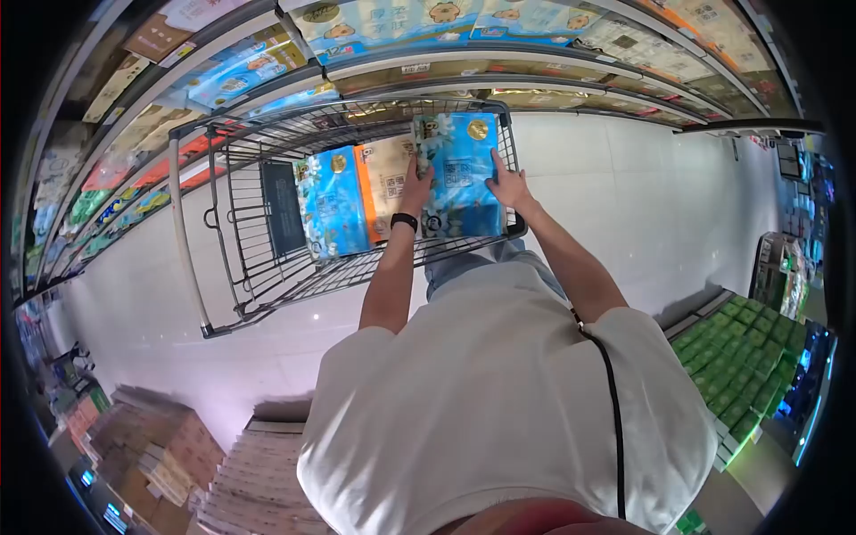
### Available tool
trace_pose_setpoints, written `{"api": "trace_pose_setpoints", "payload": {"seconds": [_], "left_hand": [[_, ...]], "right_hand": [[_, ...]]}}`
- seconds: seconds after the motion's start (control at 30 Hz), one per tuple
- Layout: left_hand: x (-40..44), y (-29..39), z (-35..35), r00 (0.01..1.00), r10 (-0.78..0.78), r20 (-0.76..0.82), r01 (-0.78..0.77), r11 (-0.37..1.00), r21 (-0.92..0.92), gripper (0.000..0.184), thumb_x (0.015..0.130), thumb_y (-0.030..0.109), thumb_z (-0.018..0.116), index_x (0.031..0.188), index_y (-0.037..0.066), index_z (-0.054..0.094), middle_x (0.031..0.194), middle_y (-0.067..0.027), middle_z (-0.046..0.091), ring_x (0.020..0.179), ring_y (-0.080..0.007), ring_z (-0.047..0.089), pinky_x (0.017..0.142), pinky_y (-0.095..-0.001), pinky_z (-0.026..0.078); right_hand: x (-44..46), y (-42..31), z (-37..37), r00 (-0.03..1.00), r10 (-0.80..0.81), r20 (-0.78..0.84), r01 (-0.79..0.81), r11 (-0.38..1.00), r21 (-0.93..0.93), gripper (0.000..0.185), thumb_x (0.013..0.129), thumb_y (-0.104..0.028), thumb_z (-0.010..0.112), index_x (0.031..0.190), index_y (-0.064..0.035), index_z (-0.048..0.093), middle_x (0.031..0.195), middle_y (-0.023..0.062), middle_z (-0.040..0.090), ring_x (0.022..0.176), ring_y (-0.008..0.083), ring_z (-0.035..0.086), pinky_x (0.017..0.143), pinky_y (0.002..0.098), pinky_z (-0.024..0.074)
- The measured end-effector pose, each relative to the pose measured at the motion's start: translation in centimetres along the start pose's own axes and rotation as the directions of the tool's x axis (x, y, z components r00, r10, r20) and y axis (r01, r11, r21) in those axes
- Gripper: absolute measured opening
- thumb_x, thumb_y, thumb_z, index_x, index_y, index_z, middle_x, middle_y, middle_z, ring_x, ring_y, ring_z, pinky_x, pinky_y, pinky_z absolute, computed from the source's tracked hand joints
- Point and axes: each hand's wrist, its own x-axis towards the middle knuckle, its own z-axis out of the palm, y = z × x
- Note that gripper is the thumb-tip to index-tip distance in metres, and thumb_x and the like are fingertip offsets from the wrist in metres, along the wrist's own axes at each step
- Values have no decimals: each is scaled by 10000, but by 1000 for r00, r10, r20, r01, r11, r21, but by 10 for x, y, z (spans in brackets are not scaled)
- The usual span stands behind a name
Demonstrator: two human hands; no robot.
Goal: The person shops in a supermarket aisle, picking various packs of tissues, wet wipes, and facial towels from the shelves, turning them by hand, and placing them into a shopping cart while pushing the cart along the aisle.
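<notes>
A blue package with a gold round seal (459, 196) is at the right end of a wire shopping cart (245, 214), held between both hands. My left hand (416, 189) presses its left side, and a black band is on that wrist. On its right side lies my right hand (508, 185), thumb and fingers against the wrapper. Left of it in the cart are an orange and beige package (387, 174), partly covered by my left hand, and another blue package (331, 201). The undersides of the packages are hidden.
Shelves of packaged goods (392, 27) run along the far side and curve down the left. Green stacked packs (744, 357) stand at the right. Cardboard boxes (147, 441) and a pale stack (263, 481) are behind at lower left. Light floor tiles (615, 178) show beside the cart.
</notes>
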Motion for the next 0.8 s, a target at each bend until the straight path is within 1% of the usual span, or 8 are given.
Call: {"api": "trace_pose_setpoints", "payload": {"seconds": [0.1, 0.23, 0.33, 0.43, 0.47, 0.63, 0.7, 0.8], "left_hand": [[8, 18, -63, 962, 210, -177, -157, 949, 273, 728, 1001, 226, 619, 1604, 114, 228, 1448, -146, 520, 1121, -233, 609, 947, -347, 501], [9, 30, -35, 965, 188, -181, -145, 964, 223, 664, 999, 211, 620, 1569, 82, 305, 1338, -132, 598, 1034, -221, 624, 890, -326, 509], [5, 33, -31, 954, 210, -214, -157, 958, 239, 584, 986, 189, 648, 1503, 59, 408, 1219, -94, 646, 963, -164, 613, 832, -296, 502], [9, 21, -34, 940, 132, -316, -79, 981, 177, 597, 990, 204, 644, 1504, 33, 394, 1168, -104, 655, 967, -142, 601, 823, -279, 491], [-1, 27, -29, 929, 114, -353, -44, 979, 200, 604, 992, 232, 635, 1502, 22, 388, 1165, -107, 656, 976, -145, 599, 833, -279, 488], [-44, 26, -6, 856, 186, -482, -48, 958, 284, 566, 963, 215, 581, 1441, -52, 437, 1194, -194, 658, 1041, -225, 636, 903, -326, 495], [-55, 10, 6, 764, 311, -566, -99, 922, 374, 512, 956, 189, 569, 1401, -49, 483, 1154, -200, 672, 999, -226, 650, 875, -336, 510], [-87, 15, 58, 680, 408, -609, -155, 892, 424, 307, 936, 145, 572, 1188, -28, 592, 1000, -160, 693, 924, -231, 657, 848, -359, 517]], "right_hand": [[36, -51, 21, 986, -161, -30, 164, 973, 162, 945, 929, -308, 619, 1616, -238, -25, 1134, 236, 697, 1148, 452, 623, 1133, 697, 230], [37, -29, 9, 975, -213, -59, 220, 957, 191, 916, 927, -265, 618, 1613, -208, 13, 1070, 245, 698, 1057, 460, 655, 1078, 652, 357], [31, -12, 1, 966, -240, -95, 257, 916, 307, 730, 940, -233, 606, 1571, -149, 248, 1178, 209, 693, 1080, 407, 670, 993, 427, 505], [-5, 39, -33, 884, -428, -188, 462, 731, 502, 556, 953, -183, 580, 1467, -73, 399, 1153, 223, 701, 1112, 403, 658, 963, 449, 514], [-21, 65, -45, 852, -485, -197, 507, 671, 542, 451, 972, -150, 556, 1403, -56, 463, 1103, 193, 719, 1039, 327, 697, 923, 408, 531], [-83, 275, -20, 962, -267, -59, 225, 647, 729, 367, 965, -106, 542, 1321, -18, 544, 978, 111, 716, 873, 167, 668, 813, 315, 530], [-104, 404, 43, 999, -31, -17, 35, 808, 589, 342, 914, -139, 584, 1233, -18, 603, 895, 102, 713, 800, 180, 662, 730, 329, 536], [-163, 630, 185, 905, 398, 150, -418, 765, 490, 252, 874, -238, 649, 1023, -36, 673, 893, 162, 721, 819, 273, 705, 715, 431, 551]]}}
